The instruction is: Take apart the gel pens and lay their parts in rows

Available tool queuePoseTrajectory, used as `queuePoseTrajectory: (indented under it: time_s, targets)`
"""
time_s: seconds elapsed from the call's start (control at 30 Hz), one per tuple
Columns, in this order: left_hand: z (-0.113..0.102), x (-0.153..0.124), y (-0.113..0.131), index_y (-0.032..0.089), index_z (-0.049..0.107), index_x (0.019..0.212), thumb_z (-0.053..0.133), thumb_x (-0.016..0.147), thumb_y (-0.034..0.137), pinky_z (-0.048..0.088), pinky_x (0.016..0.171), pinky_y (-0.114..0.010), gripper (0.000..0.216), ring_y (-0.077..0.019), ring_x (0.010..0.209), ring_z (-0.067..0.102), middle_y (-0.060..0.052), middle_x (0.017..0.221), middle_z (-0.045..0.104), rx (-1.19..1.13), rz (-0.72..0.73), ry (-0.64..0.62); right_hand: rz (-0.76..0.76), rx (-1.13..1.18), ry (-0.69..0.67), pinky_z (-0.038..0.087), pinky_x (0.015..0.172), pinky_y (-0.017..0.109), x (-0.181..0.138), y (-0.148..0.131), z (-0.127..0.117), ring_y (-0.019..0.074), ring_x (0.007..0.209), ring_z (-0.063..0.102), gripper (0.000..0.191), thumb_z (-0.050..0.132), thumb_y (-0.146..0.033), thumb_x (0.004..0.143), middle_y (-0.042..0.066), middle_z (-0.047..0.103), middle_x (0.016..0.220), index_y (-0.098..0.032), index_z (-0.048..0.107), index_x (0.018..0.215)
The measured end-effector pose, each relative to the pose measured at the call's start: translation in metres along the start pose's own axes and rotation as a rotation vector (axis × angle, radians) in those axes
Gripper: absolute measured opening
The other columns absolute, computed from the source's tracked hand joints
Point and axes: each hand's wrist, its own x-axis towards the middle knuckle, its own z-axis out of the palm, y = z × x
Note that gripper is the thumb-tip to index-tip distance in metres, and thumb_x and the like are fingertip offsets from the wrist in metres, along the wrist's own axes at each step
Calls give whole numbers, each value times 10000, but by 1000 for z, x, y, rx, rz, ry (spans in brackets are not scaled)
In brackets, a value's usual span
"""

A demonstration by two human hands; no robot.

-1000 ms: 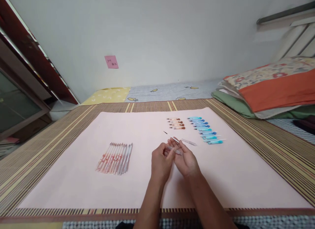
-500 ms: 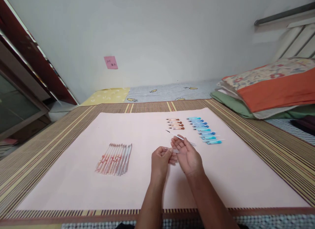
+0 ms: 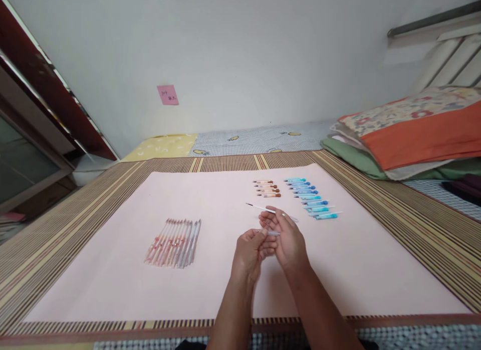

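My left hand [image 3: 248,250] is closed, thumb and forefinger pinching a short translucent pen part [image 3: 274,233]. Its far end reaches toward the palm of my right hand [image 3: 292,242]. Between the thumb and forefinger of my right hand lies a thin white pen refill [image 3: 261,207], its dark tip pointing left. The other fingers of that hand are curled loosely near the pen part. Beyond my hands lie several short brown-ended pen pieces [image 3: 269,195] and, to their right, a slanting column of blue pen pieces [image 3: 311,198].
A row of clear pens with reddish marks [image 3: 175,242] lies on the left of the pale pink sheet [image 3: 112,285]. Underneath is a striped mat [image 3: 71,229]. Folded bedding [image 3: 421,139] is piled at the right, and a pink note [image 3: 167,95] is on the wall.
The refill has swung down and left, now lying flatter. My left hand has moved slightly right with the pen part, closer to my right palm.
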Motion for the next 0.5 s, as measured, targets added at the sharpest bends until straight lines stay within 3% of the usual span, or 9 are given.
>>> queuePoseTrajectory:
  time_s: [0.17,0.27,0.5]
  targets:
    - [-1,-2,4,43,719,827,775,801,81,561,607,-166,73,-110,609,689,-130,762,748,-265,-163,-34,-9,16,-47,553,832,306,1,-4,0,177,871,701,347,778,-486,793,53,763,897,-193,749,976]
    - [-2,-2,10,46,718,896,668,863,9,577,661,-149,69,-105,669,705,-125,810,741,-435,-235,4,56,183,-41,551,778,276,5,-6,-3,160,871,687,286,787,-449,794,26,741,884,-208,740,941]
    - [-7,3,18,86,710,812,654,874,7,585,596,-161,115,-109,633,692,-105,778,732,-446,-5,219,45,144,-38,492,558,228,6,-15,-9,110,630,612,286,847,-413,750,19,709,795,-175,690,772]
